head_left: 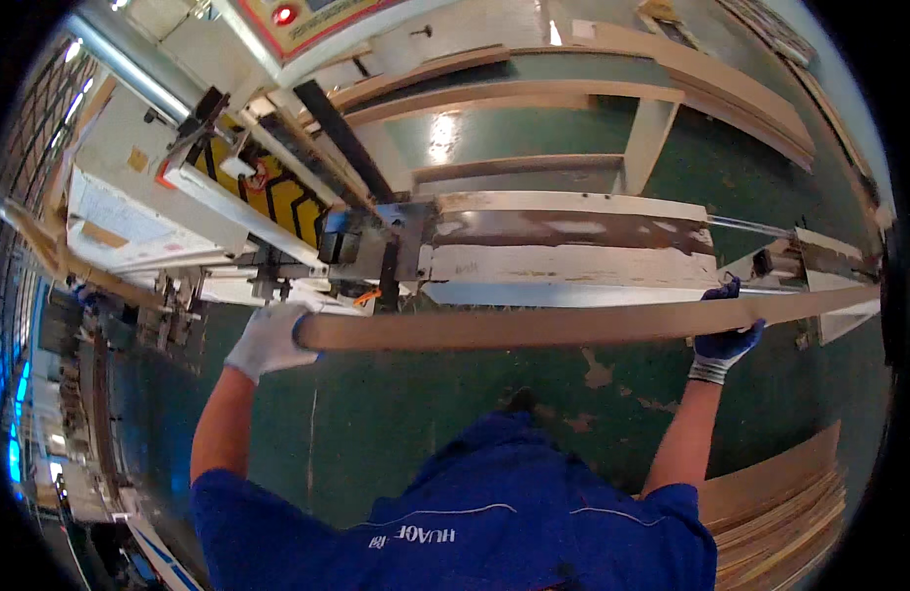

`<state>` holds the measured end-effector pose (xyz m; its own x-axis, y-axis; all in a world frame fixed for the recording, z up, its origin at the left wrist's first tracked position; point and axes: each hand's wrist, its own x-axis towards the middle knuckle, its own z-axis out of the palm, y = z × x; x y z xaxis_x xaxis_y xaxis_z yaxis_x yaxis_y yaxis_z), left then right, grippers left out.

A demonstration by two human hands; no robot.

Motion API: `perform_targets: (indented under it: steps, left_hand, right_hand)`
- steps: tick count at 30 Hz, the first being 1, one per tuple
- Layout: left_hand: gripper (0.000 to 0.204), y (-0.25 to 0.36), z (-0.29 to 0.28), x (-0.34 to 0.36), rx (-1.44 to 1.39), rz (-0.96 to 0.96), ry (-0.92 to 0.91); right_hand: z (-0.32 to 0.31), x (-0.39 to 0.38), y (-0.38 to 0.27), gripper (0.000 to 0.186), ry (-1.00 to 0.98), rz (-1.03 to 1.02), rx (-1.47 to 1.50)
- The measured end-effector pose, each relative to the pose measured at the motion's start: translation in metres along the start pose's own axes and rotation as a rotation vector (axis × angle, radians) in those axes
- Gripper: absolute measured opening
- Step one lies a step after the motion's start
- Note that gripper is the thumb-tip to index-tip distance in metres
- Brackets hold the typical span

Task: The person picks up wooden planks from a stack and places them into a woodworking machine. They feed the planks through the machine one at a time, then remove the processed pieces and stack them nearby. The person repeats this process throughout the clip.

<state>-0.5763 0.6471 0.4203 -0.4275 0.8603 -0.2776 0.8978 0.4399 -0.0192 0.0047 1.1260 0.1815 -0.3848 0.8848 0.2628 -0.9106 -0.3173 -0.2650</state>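
we hold a long brown board [504,327] across the middle of the frame: our left hand [269,340] has its grip closed on the left end, our right hand [728,337] wraps it farther right, probably to keep it level. its upper edge runs beside the machine bed [563,261]; green floor [376,433] below leaves room, stacked boards [780,517] edging the lower right.
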Motion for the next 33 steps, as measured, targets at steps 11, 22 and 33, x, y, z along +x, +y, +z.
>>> perform_targets:
  steps: [11,22,33]
  left_hand:
    - [0.062,-0.006,0.027,0.143,0.021,0.050,0.026]
    - [0.059,0.040,0.029,0.201,0.117,0.401,0.449]
    - [0.062,0.228,0.141,0.185,0.163,0.962,0.037]
  right_hand:
    - [-0.091,-0.165,-0.072,0.056,0.505,0.032,-0.588]
    - [-0.088,-0.627,0.058,0.036,2.017,0.336,-0.721]
    - [-0.057,-0.766,0.162,0.035,1.966,0.037,-0.604]
